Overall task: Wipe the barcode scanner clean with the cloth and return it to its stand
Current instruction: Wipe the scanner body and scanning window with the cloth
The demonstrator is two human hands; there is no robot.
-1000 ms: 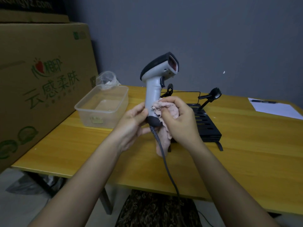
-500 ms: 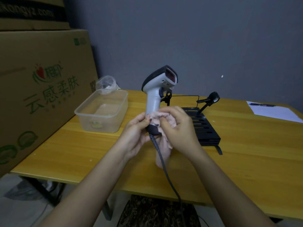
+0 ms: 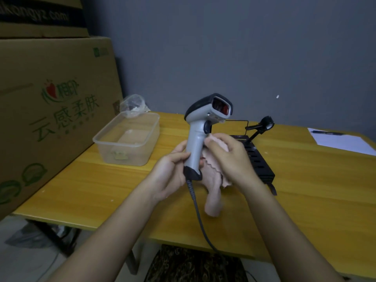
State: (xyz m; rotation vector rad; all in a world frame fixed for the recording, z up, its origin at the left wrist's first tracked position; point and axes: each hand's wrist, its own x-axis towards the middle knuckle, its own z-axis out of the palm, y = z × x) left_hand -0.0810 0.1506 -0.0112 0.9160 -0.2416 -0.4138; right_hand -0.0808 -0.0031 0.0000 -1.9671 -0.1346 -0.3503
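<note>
Your left hand [image 3: 173,171] is raised above the surface [image 3: 101,186], its grip closed around the lower handle of the barcode scanner [image 3: 201,135], thumb lying across the near side; the scanner stands upright in the air, its dark head and red window turned up and to the right. Your right hand [image 3: 230,159] sits just beside it, fingers pinched on the pink cloth [image 3: 213,192] and pressing a fold against the right side of the handle below the trigger (the rest of the cloth hangs loose beneath the palm). A grey cable [image 3: 200,218] drops from the scanner's base past the near edge of the surface. Behind your right hand, the black stand [image 3: 260,159] rests on the yellow wood-grain surface, its slim arm and ring-shaped cradle tilted up and unoccupied. A clear plastic container [image 3: 128,139] stands at the left, near a large cardboard box [image 3: 50,108] with green printing. White paper [image 3: 341,141] with a pen [image 3: 325,132] lies at the far right. A grey wall [image 3: 244,47] closes the room behind.
</note>
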